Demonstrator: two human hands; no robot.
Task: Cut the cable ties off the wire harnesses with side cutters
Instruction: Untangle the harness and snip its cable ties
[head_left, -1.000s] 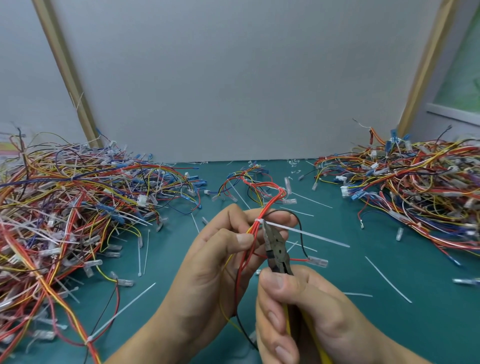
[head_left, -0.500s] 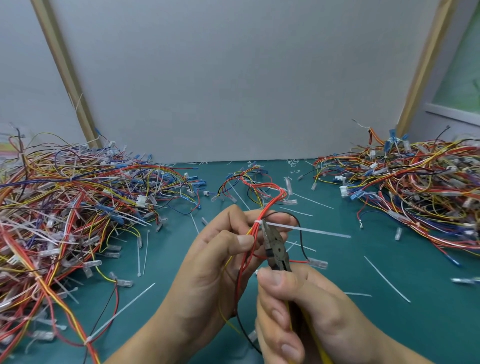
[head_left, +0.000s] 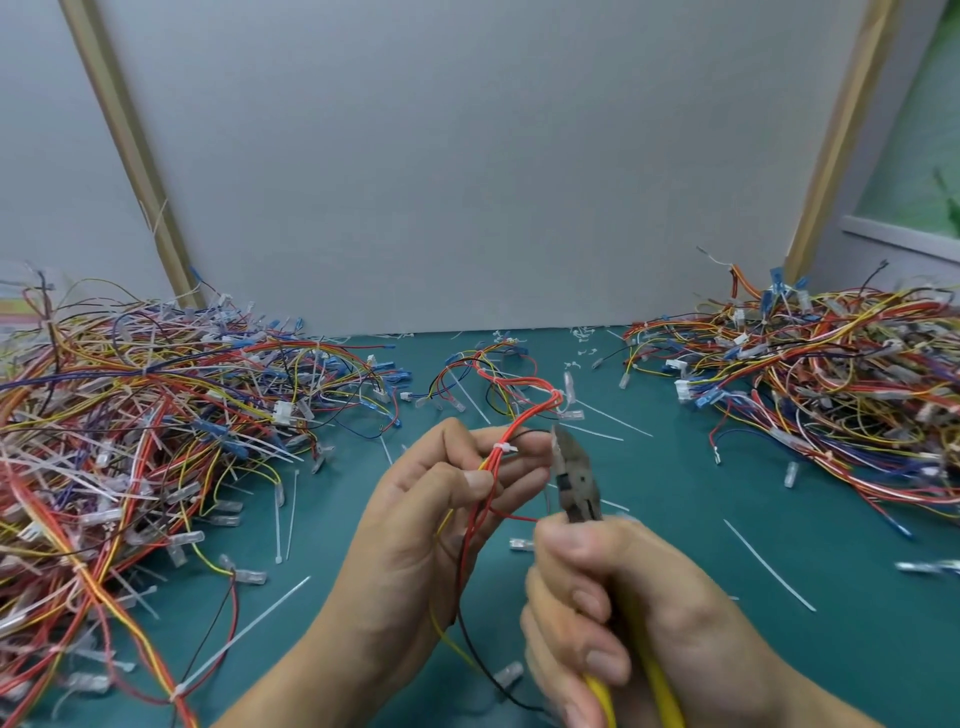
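Two hands: left hand (head_left: 431, 519), right hand (head_left: 649, 597). One side cutters (head_left: 576, 478). One harness (head_left: 496, 470) in my grip, one cable tie (head_left: 503, 448) on it. Two heaps: left heap (head_left: 156, 441), right heap (head_left: 831, 405). Loose tie strips (head_left: 770, 565): too many to count.

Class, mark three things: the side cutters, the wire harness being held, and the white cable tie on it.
side cutters (head_left: 575, 480), head view, dark metal head by the pivot.
wire harness (head_left: 530, 415), head view, red wires just above the tie.
cable tie (head_left: 501, 448), head view, white band round the wires.
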